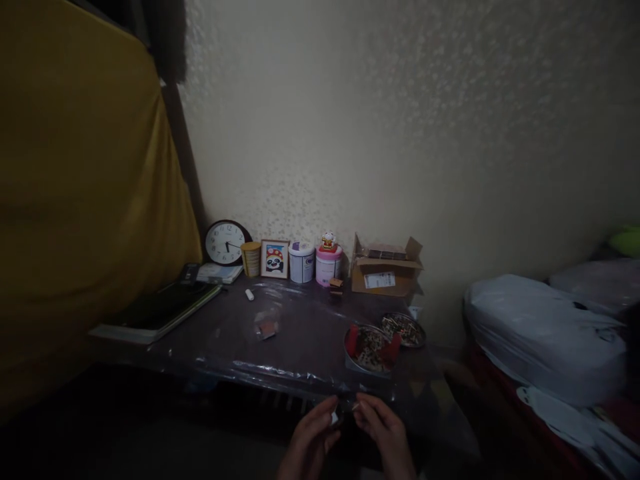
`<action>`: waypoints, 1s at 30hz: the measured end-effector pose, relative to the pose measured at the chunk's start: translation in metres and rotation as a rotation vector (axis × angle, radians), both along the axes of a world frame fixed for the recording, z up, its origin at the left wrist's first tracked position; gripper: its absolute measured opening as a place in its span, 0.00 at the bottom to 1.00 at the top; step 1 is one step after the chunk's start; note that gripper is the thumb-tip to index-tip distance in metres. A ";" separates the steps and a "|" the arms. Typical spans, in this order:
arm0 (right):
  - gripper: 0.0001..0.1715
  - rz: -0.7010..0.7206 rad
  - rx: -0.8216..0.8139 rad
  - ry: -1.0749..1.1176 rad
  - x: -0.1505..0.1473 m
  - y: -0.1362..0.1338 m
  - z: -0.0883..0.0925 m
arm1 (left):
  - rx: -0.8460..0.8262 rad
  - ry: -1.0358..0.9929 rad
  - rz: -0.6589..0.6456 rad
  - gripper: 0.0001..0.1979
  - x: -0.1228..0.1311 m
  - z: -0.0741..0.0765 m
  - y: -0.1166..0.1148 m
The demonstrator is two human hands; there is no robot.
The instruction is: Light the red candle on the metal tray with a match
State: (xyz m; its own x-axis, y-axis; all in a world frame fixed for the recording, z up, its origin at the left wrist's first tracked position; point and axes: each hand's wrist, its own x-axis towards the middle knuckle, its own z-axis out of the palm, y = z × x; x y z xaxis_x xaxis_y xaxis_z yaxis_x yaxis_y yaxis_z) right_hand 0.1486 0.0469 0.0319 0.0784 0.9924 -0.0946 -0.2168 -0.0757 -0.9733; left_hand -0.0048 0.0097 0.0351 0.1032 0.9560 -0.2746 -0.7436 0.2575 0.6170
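Observation:
My left hand (314,431), low in the middle, is closed on a small dark object (341,420) with a white part (334,418); its kind is hard to make out in the dim light. Close beside it, the thumb and fingers of my right hand (379,421) pinch a thin, pale stick (355,406), possibly a matchstick. Beyond the hands, a round tin (346,357) holds many small pieces and some red packets (353,340). Behind that, a second round tin (423,339) contains many thin sticks.
A plastic-covered table (305,333) carries a small clear bag (267,327), a white object (249,294), and a large book (150,330). At the wall are a clock (227,243), picture frame (275,259), canisters (301,263) and cardboard box (385,277). White bags (540,333) lie right.

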 end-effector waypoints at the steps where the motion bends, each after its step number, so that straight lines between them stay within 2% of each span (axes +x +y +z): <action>1: 0.28 -0.013 0.010 -0.001 0.000 0.000 0.002 | 0.011 0.000 -0.013 0.20 0.000 0.000 0.001; 5: 0.27 -0.057 0.109 -0.072 0.001 0.000 0.009 | 0.069 0.004 -0.002 0.19 0.001 -0.007 0.008; 9: 0.23 -0.109 0.288 -0.276 -0.003 -0.006 0.010 | 0.062 0.065 0.065 0.14 0.003 -0.009 0.010; 15: 0.11 -0.123 0.743 -0.606 -0.016 -0.021 0.020 | 0.066 0.058 0.073 0.15 0.003 0.019 0.000; 18: 0.08 -0.134 0.886 -0.686 -0.017 -0.025 0.025 | 0.068 0.047 0.057 0.16 0.002 0.026 -0.004; 23: 0.06 -0.139 0.917 -0.718 -0.015 -0.026 0.024 | 0.097 0.010 0.014 0.14 0.001 0.023 -0.009; 30: 0.07 -0.131 0.893 -0.700 -0.016 -0.027 0.027 | 0.145 0.117 0.106 0.11 0.003 0.033 -0.017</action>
